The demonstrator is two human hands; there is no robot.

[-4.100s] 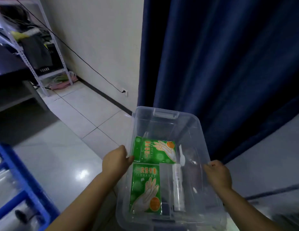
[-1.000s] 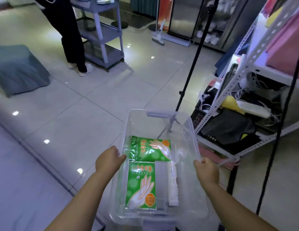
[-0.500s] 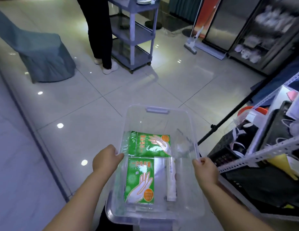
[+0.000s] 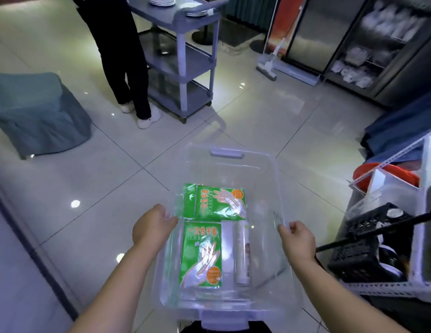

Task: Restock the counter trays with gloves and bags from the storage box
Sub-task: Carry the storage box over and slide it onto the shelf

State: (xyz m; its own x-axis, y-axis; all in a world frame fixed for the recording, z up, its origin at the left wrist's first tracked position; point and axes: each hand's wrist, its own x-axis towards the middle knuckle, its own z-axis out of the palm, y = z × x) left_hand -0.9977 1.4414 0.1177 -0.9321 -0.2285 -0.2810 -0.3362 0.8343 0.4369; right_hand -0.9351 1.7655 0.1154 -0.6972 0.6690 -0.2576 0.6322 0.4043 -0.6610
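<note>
I carry a clear plastic storage box [image 4: 275, 179] in front of me above the tiled floor. My left hand [image 4: 152, 224] grips its left rim and my right hand [image 4: 297, 239] grips its right rim. Inside lie two green packs of disposable gloves, one at the far end [image 4: 214, 201] and one nearer me [image 4: 202, 254]. A white roll of bags [image 4: 242, 253] lies beside the near pack, on its right. No counter trays are in view.
A person in black trousers [image 4: 128, 56] stands ahead on the left by a grey three-shelf cart [image 4: 185, 51] bearing plates. A covered chair [image 4: 36, 114] is at far left. Metal shelving with black crates [image 4: 368, 248] is close on my right. A glass-door cabinet [image 4: 368, 39] stands at the back right.
The view has swung from a blue curtain and wall to the open room. The cart and person are now closer and more central. Both hands keep the same hold on the box.
</note>
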